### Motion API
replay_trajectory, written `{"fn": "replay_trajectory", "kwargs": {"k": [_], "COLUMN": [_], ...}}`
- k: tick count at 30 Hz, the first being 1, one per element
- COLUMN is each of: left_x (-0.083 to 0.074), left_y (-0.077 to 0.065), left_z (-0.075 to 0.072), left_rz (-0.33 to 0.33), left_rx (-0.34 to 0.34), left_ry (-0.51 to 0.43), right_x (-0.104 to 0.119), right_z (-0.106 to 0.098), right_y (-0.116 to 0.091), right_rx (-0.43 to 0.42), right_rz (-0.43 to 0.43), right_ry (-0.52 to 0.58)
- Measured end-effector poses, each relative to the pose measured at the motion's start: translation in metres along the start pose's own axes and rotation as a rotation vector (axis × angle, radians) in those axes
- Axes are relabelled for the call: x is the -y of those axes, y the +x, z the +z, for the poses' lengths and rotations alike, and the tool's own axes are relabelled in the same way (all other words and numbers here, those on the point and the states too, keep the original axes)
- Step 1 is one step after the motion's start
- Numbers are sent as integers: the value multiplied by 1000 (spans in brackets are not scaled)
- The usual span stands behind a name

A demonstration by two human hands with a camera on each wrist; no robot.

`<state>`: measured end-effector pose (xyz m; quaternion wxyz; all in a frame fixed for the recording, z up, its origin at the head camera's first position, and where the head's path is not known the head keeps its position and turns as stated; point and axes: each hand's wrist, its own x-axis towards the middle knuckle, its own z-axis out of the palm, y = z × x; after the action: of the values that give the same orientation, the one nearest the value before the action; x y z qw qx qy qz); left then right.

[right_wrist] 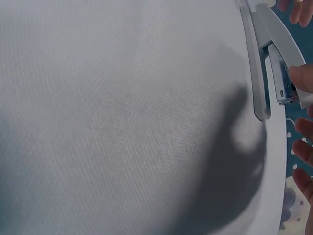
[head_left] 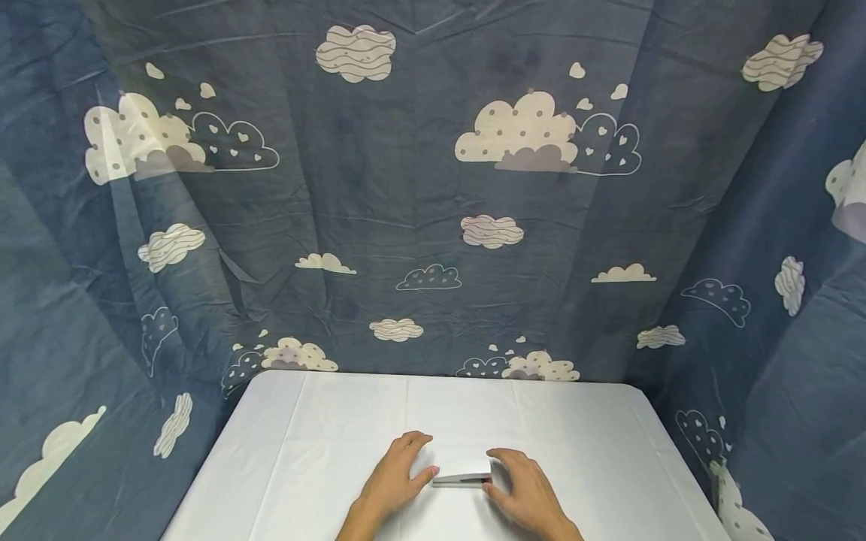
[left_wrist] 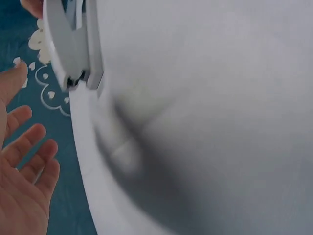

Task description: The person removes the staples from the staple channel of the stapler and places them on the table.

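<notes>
A white and grey stapler (head_left: 462, 478) stands on the white table, its base down and its upper arm raised at the right end. My right hand (head_left: 526, 490) is at that end; its thumb (right_wrist: 302, 77) lies over the near side of the arm, with the fingers on the far side, pinching it. The left hand (head_left: 395, 478) is beside the other end, fingers spread and relaxed. In the left wrist view, a gap shows between that hand's thumb (left_wrist: 18, 78) and the stapler (left_wrist: 73, 44). Part of the arm's tip is hidden behind the right thumb.
The white table (head_left: 338, 421) has rounded far corners. Dark blue curtains (head_left: 392, 180) printed with clouds hang behind it and along both sides. Shadows of the hands fall on the tabletop.
</notes>
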<state>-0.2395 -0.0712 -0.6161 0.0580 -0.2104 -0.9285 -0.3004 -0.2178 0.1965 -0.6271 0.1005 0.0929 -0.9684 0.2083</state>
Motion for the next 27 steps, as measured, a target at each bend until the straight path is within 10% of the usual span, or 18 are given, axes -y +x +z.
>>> {"fn": "replay_trajectory", "kwargs": {"k": [13, 27], "left_x": [-13, -29], "left_y": [1, 4], "left_z": [33, 58], "left_rz": [-7, 22], "left_rx": [101, 28], "left_ry": [-67, -24], "right_x": [-5, -6], "right_z": [14, 28], "right_y": [-3, -3], "right_rx": [69, 25], "right_rz": [77, 190], "right_ry": [212, 310]}}
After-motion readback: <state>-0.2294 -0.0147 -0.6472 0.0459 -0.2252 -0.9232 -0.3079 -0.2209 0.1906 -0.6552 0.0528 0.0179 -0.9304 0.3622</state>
